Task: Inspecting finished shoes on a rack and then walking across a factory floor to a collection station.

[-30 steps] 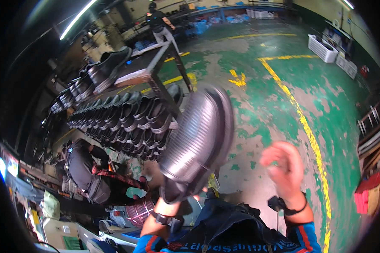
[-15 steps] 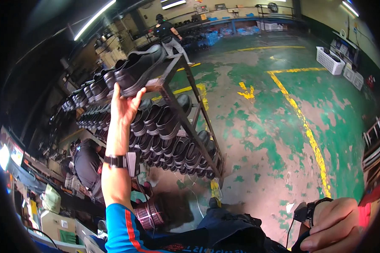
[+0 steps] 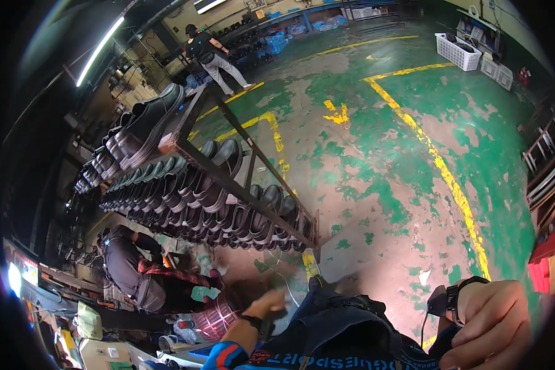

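Observation:
A dark metal shoe rack (image 3: pixel 194 148) stands ahead on the left, with several tiers of black shoes (image 3: pixel 148 126) along it. My left hand (image 3: pixel 268 303) is low in front of my body, apart from the rack and blurred by motion; its fingers are not clear and nothing shows in it. At the lower right my right hand (image 3: pixel 490 320) is closed, fingers curled together with the knuckles up. Whatever those fingers hold, if anything, is hidden. A black strapped device (image 3: pixel 445 307) with a thin cable sits at my right wrist.
Left of the rack, a person (image 3: pixel 132 265) in dark clothes bends over beside a plaid-covered stool (image 3: pixel 214 317). Another person (image 3: pixel 211 55) stands at the back. A white plastic basket (image 3: pixel 458 52) is at the far right. Red boxes (image 3: pixel 546 262) lie at the right edge. Yellow lines (image 3: pixel 435 157) mark the green floor.
My left hand has left the shoe on the rack's top tier and dropped toward my body. The rack appears further left in view. My right hand stays low and closed.

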